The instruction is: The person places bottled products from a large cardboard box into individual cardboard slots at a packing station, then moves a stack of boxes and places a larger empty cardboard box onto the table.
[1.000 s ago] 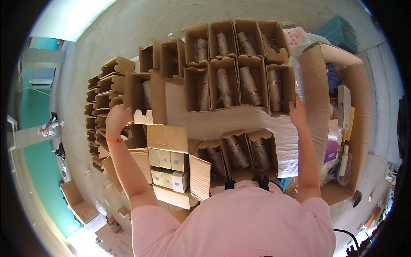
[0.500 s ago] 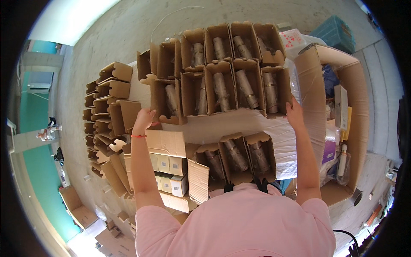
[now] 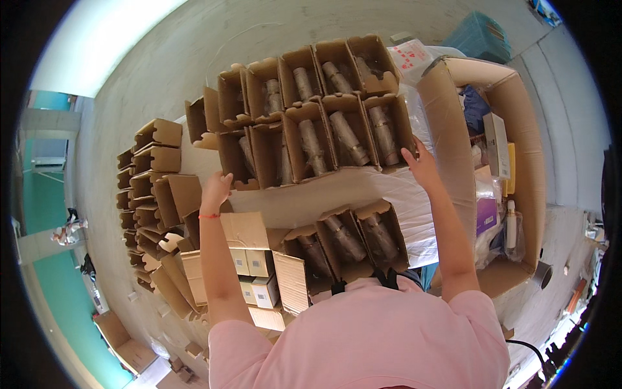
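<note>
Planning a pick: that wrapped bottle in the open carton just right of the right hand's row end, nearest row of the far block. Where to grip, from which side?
Grip the wrapped bottle around its mid-body, coming from above through the open top. It lies lengthwise inside the open carton, whose walls block its sides. The right hand rests at that carton's near edge, so it's probably best to approach clear of it.

Around the white sheet-covered table [image 3: 363, 194] I see packages: open brown cardboard cartons holding wrapped cylinders [image 3: 311, 123] beyond it, stacked empty brown cartons [image 3: 152, 175] to its left, small white boxes [image 3: 256, 279] at its near-left corner, a large brown cardboard bin [image 3: 453, 129] to its right.
</note>
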A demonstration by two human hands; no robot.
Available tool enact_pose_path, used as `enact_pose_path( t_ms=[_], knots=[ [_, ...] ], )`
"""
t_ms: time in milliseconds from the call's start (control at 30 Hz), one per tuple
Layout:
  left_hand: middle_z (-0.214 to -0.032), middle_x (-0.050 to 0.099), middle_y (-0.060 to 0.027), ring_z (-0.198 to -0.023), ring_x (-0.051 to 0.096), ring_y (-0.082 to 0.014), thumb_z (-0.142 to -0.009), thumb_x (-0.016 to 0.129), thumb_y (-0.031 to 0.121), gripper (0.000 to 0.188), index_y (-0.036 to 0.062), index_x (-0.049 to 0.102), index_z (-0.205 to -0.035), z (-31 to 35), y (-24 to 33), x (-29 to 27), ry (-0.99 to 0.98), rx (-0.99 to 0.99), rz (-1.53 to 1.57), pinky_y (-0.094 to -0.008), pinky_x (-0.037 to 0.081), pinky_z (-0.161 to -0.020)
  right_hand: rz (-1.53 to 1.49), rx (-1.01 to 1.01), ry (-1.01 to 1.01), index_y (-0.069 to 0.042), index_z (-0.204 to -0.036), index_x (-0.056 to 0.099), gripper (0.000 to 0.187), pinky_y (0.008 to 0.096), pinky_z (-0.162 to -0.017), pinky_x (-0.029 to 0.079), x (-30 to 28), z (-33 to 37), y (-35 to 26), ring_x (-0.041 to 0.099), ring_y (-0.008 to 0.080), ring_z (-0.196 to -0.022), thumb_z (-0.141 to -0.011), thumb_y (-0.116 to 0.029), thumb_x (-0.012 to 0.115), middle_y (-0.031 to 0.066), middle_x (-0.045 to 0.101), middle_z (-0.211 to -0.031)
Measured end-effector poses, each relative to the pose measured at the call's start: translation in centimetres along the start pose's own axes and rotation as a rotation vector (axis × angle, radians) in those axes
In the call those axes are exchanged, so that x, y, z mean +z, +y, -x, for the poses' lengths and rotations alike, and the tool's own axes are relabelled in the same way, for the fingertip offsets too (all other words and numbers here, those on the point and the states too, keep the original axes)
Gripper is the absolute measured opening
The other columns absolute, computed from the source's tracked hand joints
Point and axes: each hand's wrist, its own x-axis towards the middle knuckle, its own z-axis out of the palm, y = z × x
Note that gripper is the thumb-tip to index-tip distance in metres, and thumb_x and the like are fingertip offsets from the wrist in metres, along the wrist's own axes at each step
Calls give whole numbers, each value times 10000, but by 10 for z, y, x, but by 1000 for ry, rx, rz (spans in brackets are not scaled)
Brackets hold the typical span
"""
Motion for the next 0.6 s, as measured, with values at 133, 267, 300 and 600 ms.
enact_pose_path(
  t_ms=[133, 267, 300, 600],
  knots=[
    [-1101, 576, -222, -1017, 548, -357, -849, 519, 342, 497, 38, 492, -1241, 55, 29, -8, 374, 260, -240, -418, 426, -867, -109, 46, 99, -44, -1290, 434, 515, 334, -792, 466, -5, 29, 33, 612, 247, -866, -856, -278, 584, 186, 588, -1103],
    [-1166, 570, -176, -1008, 574, -208, -915, 509, 213, 415, -22, 472, -1255, 95, 25, 16, 241, 491, 308, -296, 449, -841, -56, -98, 177, -35, -1169, 533, 376, 333, -745, 482, -10, 65, 59, 606, 225, -813, -827, -174, 601, 146, 584, -1112],
    [-1155, 577, -155, -1015, 571, -215, -916, 516, 211, 415, -15, 470, -1261, 115, 40, 21, 194, 461, 235, -290, 444, -854, -79, -84, 177, -30, -1146, 548, 344, 331, -738, 485, -15, 76, 55, 606, 227, -814, -825, -144, 593, 148, 584, -1107],
    [-1085, 615, -161, -999, 587, -224, -911, 519, 185, 347, -11, 523, -1197, 233, 121, 86, -232, 635, 256, -312, 445, -868, 158, -386, 489, -46, -1084, 589, 283, 346, -764, 491, -106, 134, 25, 595, 265, -900, -801, -53, 588, 134, 594, -1076]
  ],
)
